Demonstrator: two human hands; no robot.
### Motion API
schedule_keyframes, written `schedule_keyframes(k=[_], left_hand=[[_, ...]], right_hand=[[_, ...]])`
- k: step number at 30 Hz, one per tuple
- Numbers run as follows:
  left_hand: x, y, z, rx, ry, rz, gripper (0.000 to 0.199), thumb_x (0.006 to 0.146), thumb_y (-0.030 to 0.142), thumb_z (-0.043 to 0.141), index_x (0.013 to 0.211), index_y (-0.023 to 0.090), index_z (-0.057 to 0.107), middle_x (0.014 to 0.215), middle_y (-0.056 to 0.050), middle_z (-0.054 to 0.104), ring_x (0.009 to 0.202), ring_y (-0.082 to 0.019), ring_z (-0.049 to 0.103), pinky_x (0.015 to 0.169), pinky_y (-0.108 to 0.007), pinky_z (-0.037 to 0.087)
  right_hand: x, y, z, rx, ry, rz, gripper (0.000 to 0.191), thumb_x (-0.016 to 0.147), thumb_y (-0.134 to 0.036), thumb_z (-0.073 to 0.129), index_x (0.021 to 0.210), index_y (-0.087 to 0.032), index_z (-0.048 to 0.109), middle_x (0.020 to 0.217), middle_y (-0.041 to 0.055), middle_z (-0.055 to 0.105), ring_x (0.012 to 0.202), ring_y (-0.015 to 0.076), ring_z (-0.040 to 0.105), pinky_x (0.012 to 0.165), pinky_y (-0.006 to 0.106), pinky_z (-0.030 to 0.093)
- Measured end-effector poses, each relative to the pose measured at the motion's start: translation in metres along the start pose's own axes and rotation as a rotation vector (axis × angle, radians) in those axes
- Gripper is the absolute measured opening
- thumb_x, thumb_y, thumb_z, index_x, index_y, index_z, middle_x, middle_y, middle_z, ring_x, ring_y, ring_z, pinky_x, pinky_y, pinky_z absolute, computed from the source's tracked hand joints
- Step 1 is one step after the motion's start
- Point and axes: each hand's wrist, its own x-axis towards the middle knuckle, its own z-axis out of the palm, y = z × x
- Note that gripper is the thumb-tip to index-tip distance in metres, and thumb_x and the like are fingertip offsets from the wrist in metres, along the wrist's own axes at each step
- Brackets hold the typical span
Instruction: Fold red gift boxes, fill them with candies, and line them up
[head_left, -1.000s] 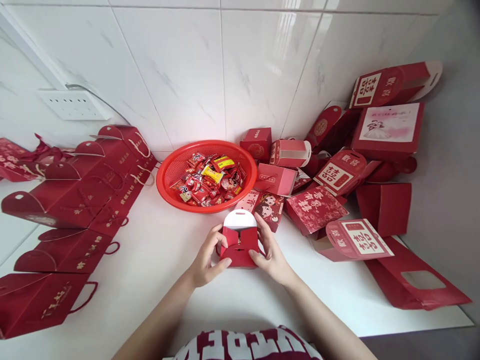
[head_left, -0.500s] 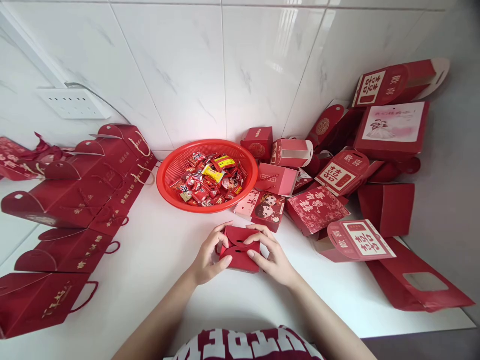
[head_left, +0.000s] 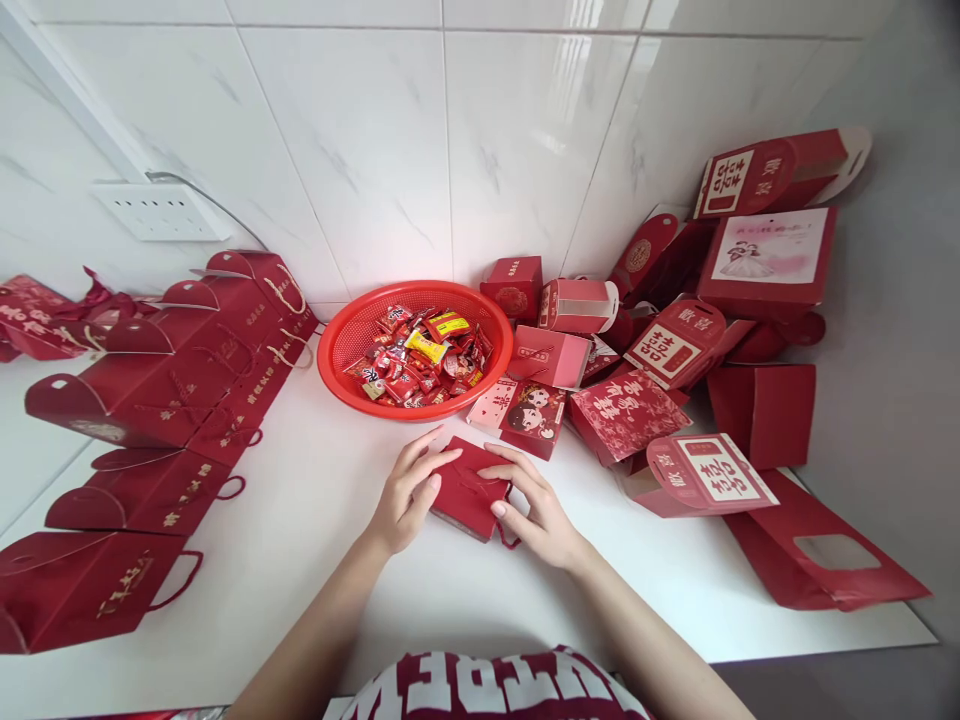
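A small red gift box (head_left: pixel 469 495) sits on the white counter in front of me, slightly turned, with a dark red cord loop at its lower right corner. My left hand (head_left: pixel 409 495) is curved around its left side, with the fingertips at the upper left edge and the thumb by the near side. On the right side, my right hand (head_left: pixel 540 510) rests its fingertips on the top face, its thumb close to the cord. Just beyond the box stands a red plastic basket (head_left: pixel 334 375) of wrapped candies (head_left: pixel 420 360).
Red boxes (head_left: pixel 142 490) with cord handles stand in a row on the left. Assorted red and pink boxes (head_left: pixel 630 415) are piled on the right, up to the grey side wall. A tiled wall (head_left: pixel 390 150) with a socket panel (head_left: pixel 161 212) closes off the back.
The box has turned between my hands, and its slotted flaps no longer show. Its cord now shows at the right instead of the left. My view has shifted slightly.
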Motion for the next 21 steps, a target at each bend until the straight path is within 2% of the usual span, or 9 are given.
schedule_keyframes(k=[3, 6, 8, 10, 12, 14, 16, 18, 21], left_hand=[[-0.003, 0.009, -0.003, 0.125, 0.11, -0.007, 0.04, 0.103, 0.026, 0.036, 0.136, 0.024, 0.058, 0.153, -0.008, 0.043, 0.14, -0.025, 0.042, 0.118, -0.044, 0.035], [-0.003, 0.032, -0.004, 0.303, 0.133, 0.06, 0.043, 0.102, 0.021, 0.037, 0.143, 0.026, 0.048, 0.155, -0.007, 0.041, 0.143, -0.024, 0.039, 0.119, -0.044, 0.032], [0.001, 0.049, -0.002, 0.408, 0.048, 0.107, 0.048, 0.102, 0.024, 0.039, 0.15, 0.025, 0.038, 0.158, -0.007, 0.036, 0.146, -0.024, 0.035, 0.122, -0.046, 0.027], [0.006, 0.062, 0.001, 0.492, -0.082, 0.132, 0.058, 0.102, 0.034, 0.043, 0.156, 0.022, 0.026, 0.162, -0.009, 0.03, 0.149, -0.025, 0.029, 0.124, -0.048, 0.021], [0.011, 0.067, 0.007, 0.555, -0.198, 0.128, 0.072, 0.099, 0.048, 0.046, 0.158, 0.019, 0.018, 0.163, -0.011, 0.025, 0.151, -0.028, 0.024, 0.124, -0.054, 0.017], [0.013, 0.066, 0.014, 0.601, -0.265, 0.106, 0.082, 0.095, 0.057, 0.048, 0.159, 0.016, 0.016, 0.163, -0.013, 0.023, 0.151, -0.031, 0.022, 0.122, -0.058, 0.017], [0.013, 0.063, 0.019, 0.633, -0.303, 0.082, 0.08, 0.096, 0.056, 0.046, 0.158, 0.014, 0.018, 0.163, -0.013, 0.023, 0.151, -0.031, 0.022, 0.122, -0.058, 0.019], [0.012, 0.059, 0.021, 0.651, -0.322, 0.072, 0.075, 0.097, 0.047, 0.045, 0.158, 0.013, 0.018, 0.163, -0.012, 0.021, 0.151, -0.029, 0.021, 0.122, -0.055, 0.021], [0.016, 0.055, 0.017, 0.643, -0.36, 0.099, 0.075, 0.092, 0.034, 0.049, 0.158, 0.013, 0.019, 0.164, -0.01, 0.017, 0.152, -0.026, 0.019, 0.124, -0.05, 0.018]], right_hand=[[-0.003, 0.001, -0.002, 0.014, 0.043, -0.045, 0.034, 0.099, -0.04, 0.052, 0.128, -0.025, 0.058, 0.149, 0.0119, 0.046, 0.138, 0.0271, 0.044, 0.113, 0.045, 0.038], [-0.004, 0.005, -0.003, 0.015, 0.148, -0.075, 0.034, 0.1, -0.04, 0.049, 0.13, -0.026, 0.057, 0.147, 0.0118, 0.047, 0.136, 0.0279, 0.046, 0.112, 0.048, 0.038], [-0.004, 0.007, -0.003, 0.009, 0.196, -0.084, 0.032, 0.1, -0.039, 0.048, 0.128, -0.026, 0.057, 0.145, 0.0117, 0.049, 0.135, 0.0281, 0.047, 0.112, 0.049, 0.038], [-0.004, 0.009, -0.002, 0.002, 0.213, -0.084, 0.03, 0.101, -0.037, 0.048, 0.127, -0.026, 0.057, 0.143, 0.0114, 0.05, 0.134, 0.0279, 0.047, 0.111, 0.05, 0.038], [-0.004, 0.01, -0.002, -0.01, 0.221, -0.079, 0.028, 0.101, -0.034, 0.048, 0.126, -0.027, 0.058, 0.141, 0.0107, 0.052, 0.133, 0.0272, 0.048, 0.111, 0.05, 0.039], [-0.005, 0.011, -0.002, -0.027, 0.238, -0.067, 0.027, 0.101, -0.032, 0.048, 0.125, -0.027, 0.059, 0.138, 0.0103, 0.053, 0.131, 0.0266, 0.05, 0.109, 0.049, 0.041], [-0.006, 0.013, -0.003, -0.047, 0.254, -0.059, 0.025, 0.101, -0.031, 0.048, 0.123, -0.027, 0.059, 0.135, 0.0102, 0.055, 0.129, 0.0262, 0.051, 0.108, 0.049, 0.042], [-0.007, 0.015, -0.004, -0.056, 0.273, -0.058, 0.025, 0.101, -0.03, 0.048, 0.124, -0.027, 0.058, 0.133, 0.01, 0.056, 0.127, 0.0255, 0.052, 0.109, 0.048, 0.041], [-0.007, 0.019, -0.004, -0.038, 0.32, -0.013, 0.027, 0.103, -0.03, 0.046, 0.128, -0.026, 0.055, 0.131, 0.0098, 0.058, 0.125, 0.024, 0.053, 0.107, 0.047, 0.042]])
